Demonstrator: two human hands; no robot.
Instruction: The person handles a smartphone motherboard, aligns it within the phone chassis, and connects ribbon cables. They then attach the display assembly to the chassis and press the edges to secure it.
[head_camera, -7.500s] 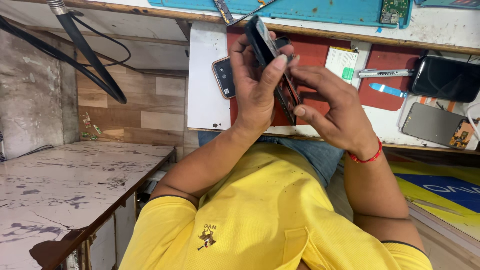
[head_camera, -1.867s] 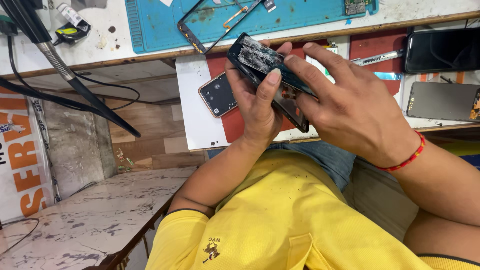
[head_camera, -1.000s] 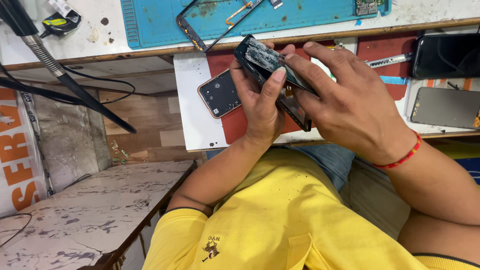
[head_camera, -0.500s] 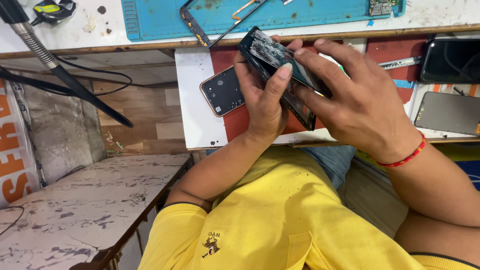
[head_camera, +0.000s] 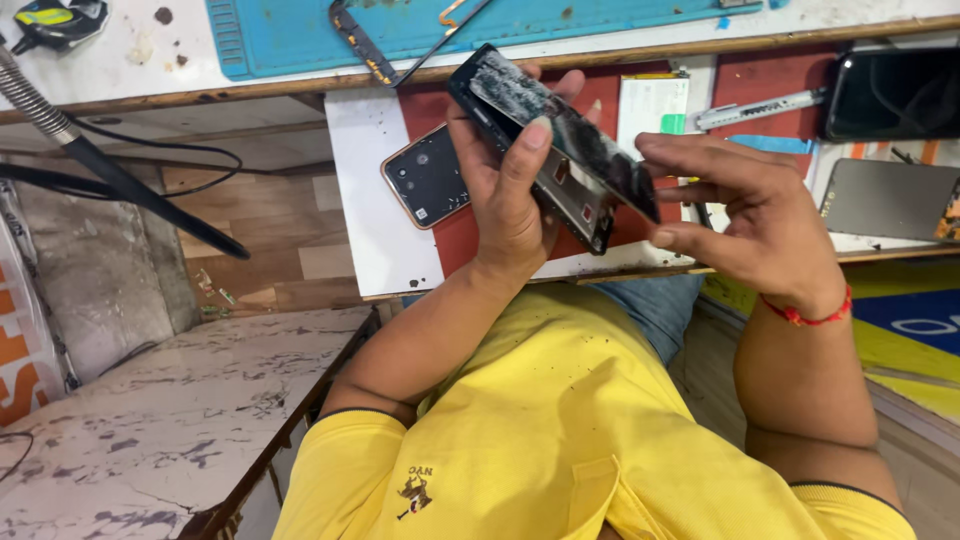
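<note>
My left hand (head_camera: 510, 205) grips a dark, opened smartphone (head_camera: 560, 140), its dusty screen panel lifted partly away from the body beneath. The phone tilts from upper left to lower right above the pulled-out white shelf (head_camera: 375, 200). My right hand (head_camera: 745, 215), with a red thread at the wrist, hovers just right of the phone's lower end, fingers spread and curled, touching nothing that I can see. A phone back cover (head_camera: 428, 178) with a copper-coloured rim lies on the shelf behind my left hand.
A blue work mat (head_camera: 300, 35) and a thin black frame (head_camera: 365, 50) lie on the bench above. Right of my hands are a silver pen-like tool (head_camera: 760, 108), a black phone (head_camera: 895, 90) and a grey phone (head_camera: 890, 200). A marble-patterned slab (head_camera: 150, 420) sits lower left.
My right hand has come off the phone and drawn back to the right. The left hand still holds the phone, whose screen panel now stands further from the body.
</note>
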